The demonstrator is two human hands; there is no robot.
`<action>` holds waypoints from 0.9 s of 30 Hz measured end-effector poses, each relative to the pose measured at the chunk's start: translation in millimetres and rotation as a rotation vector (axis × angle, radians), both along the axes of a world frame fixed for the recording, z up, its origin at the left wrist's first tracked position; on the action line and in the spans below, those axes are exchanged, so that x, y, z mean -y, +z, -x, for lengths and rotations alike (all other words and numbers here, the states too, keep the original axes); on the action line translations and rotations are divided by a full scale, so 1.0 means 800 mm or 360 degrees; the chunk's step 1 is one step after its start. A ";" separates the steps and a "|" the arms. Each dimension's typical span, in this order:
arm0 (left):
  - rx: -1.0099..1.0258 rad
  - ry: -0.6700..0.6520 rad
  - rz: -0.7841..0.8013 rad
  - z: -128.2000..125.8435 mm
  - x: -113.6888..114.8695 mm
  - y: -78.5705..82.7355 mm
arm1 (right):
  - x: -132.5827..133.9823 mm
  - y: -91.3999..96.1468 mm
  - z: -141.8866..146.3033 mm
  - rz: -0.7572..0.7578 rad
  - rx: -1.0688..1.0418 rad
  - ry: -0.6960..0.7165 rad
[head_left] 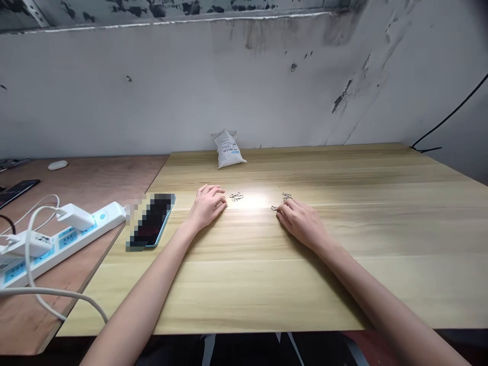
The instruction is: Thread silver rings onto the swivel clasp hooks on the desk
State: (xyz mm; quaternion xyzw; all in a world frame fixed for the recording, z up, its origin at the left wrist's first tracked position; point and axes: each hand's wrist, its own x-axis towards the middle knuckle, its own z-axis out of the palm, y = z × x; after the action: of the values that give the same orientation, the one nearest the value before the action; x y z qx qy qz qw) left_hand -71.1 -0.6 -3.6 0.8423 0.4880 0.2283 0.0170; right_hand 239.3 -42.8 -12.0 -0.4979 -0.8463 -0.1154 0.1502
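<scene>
My left hand [208, 207] loosely unclenched beside wiry metal bits [236, 196], right hand [302, 222] touching another metal cluster [286, 195] (grip, I can't tell), crinkled pouch [229, 151] near grained table's far edge [324, 152]

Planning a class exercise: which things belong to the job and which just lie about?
Job:
small silvery metal pieces at the right hand
similar small metal pieces beside the left hand

Apparently lying about:
white printed pouch
dark-screened, blue-edged phone
long white-and-blue power strip

I see L cluster of sm. metal pcs [236, 196], loopy, loose on table [381, 213]; R cluster [286, 195] partly hidden by R hand [303, 221]; single pc [274, 208] nr fingertips, detail too sm. to tell.
</scene>
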 end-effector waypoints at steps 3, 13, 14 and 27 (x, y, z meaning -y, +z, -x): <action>0.0047 0.0014 -0.0022 0.001 0.001 0.005 | -0.001 0.004 0.008 0.0012 0.0026 0.0036; 0.0151 0.0109 -0.0065 0.004 0.012 0.004 | 0.005 0.009 0.020 0.0071 0.0071 0.0071; 0.0151 0.0120 -0.0069 0.004 0.015 0.003 | 0.004 0.009 0.019 0.0078 0.0072 0.0052; 0.0057 0.0269 -0.0101 0.008 0.037 -0.017 | -0.007 0.034 0.059 0.0274 0.0425 0.0105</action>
State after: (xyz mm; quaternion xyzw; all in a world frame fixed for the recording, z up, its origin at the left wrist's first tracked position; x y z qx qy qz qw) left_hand -77.7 -30.4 -17.1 0.7940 0.5495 0.2592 -0.0203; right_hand 191.8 -37.4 15.1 -0.4610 -0.8814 -0.1026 -0.0031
